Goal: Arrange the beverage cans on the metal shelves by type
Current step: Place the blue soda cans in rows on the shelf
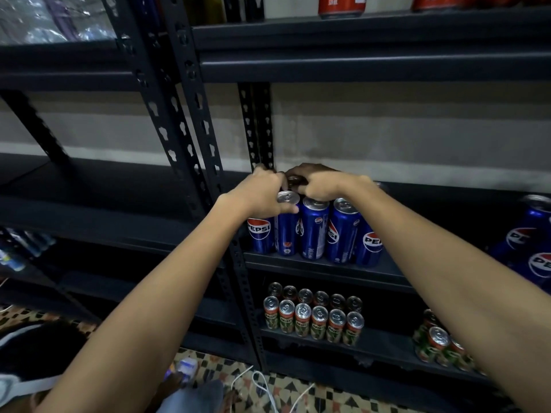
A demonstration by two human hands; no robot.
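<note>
Head view: at the centre of the frame both arms reach to a cluster of blue cans (313,231) standing upright on the middle shelf (322,265). The left hand (264,193) curls over the top of a can at the cluster's left; the right hand (320,186) closes over the can tops beside it. Green-and-red cans (313,318) stand in rows on the shelf below. More blue cans (533,245) sit at the right edge.

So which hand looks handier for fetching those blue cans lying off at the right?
The right hand, probably. The loose Pepsi cans lie at the shelf's right end, on that arm's side. The left hand sits at the group's left edge and would have to cross over.
</note>
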